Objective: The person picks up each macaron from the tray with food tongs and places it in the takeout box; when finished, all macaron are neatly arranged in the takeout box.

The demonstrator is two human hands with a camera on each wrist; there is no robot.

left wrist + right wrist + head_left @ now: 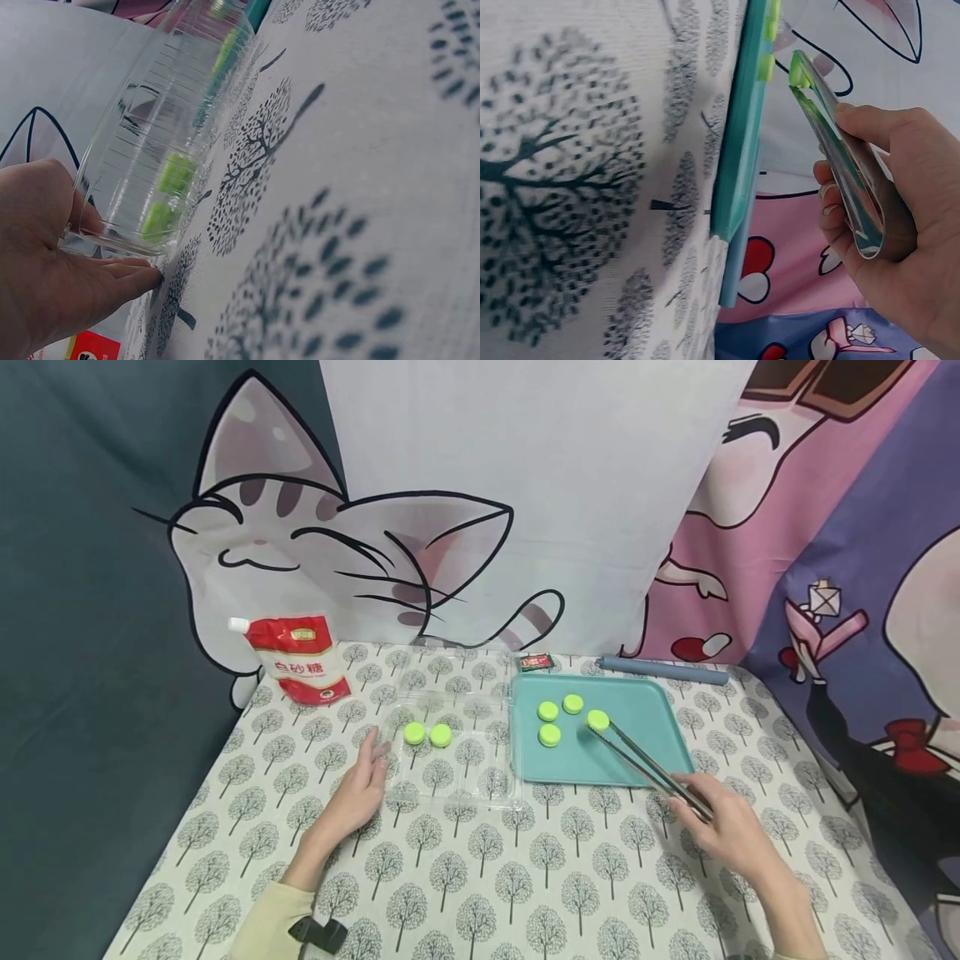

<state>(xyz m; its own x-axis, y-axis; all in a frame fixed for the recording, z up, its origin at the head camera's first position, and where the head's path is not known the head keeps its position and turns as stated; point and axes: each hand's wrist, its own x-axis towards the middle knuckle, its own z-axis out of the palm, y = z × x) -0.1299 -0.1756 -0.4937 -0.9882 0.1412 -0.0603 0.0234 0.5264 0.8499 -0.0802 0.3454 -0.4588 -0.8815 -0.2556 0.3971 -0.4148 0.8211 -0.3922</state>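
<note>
My right hand grips metal tongs around their body. Between the tong tips is a bright green, macaron-like round, held a little above the teal tray. Three more green rounds lie on the tray's left half, one of them the near round. At the left side of a clear plastic box, my left hand pinches the edge between thumb and fingers. Two green rounds sit side by side inside that box, including the left round. The box's transparent lid stands folded back behind it.
A red and white spouted sugar pouch stands at the back left. Behind the tray lie a small dark green and red packet and a grey-blue rod. Printed cloth curtains hang along the table's back edge.
</note>
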